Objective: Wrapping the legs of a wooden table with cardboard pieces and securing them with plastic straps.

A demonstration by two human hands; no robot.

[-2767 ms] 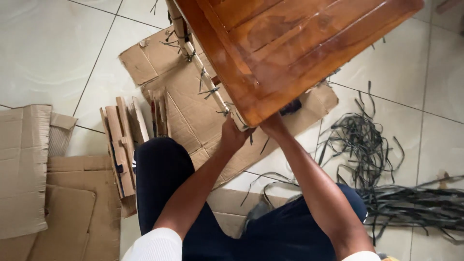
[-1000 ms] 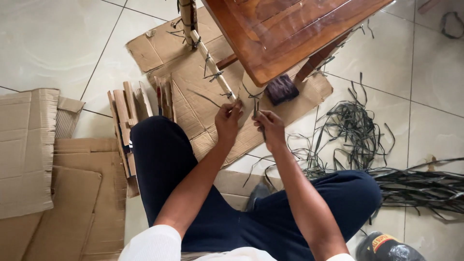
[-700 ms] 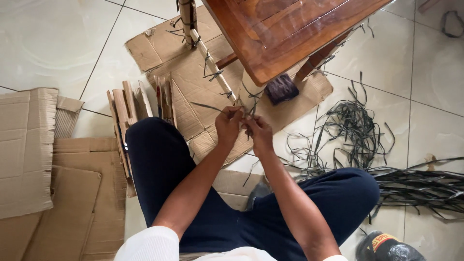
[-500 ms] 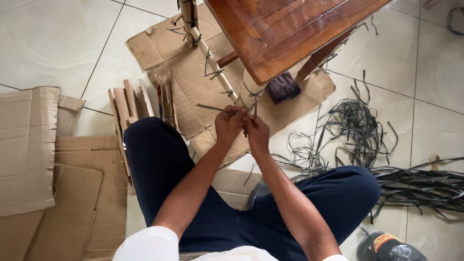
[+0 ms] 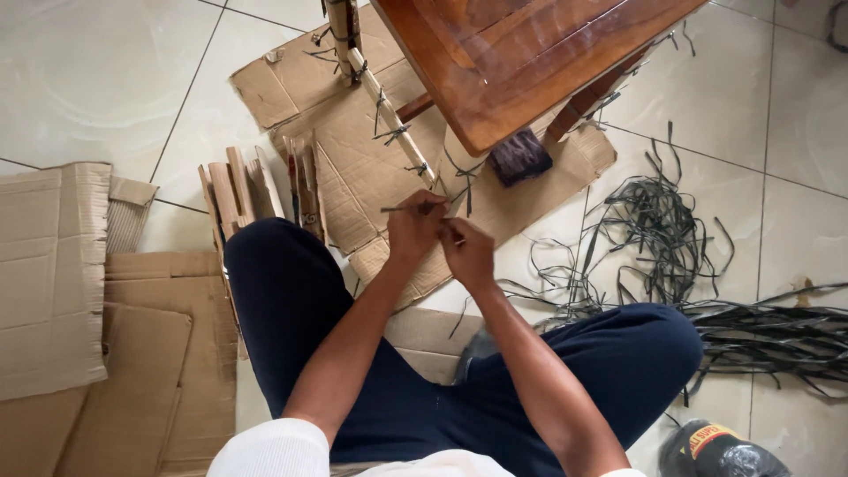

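Your left hand (image 5: 413,228) and right hand (image 5: 466,252) pinch a thin dark strip (image 5: 402,208) over the cardboard (image 5: 353,177), fingers closed; it looks light and springy, so grip near its end.

Both hands close together out front, left hand (image 5: 413,228) and right hand (image 5: 468,253) pinched, forearms converging.

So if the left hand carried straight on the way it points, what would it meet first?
Probably the pale wooden slat with dark ties, just beyond the left hand; depth is unclear from above.
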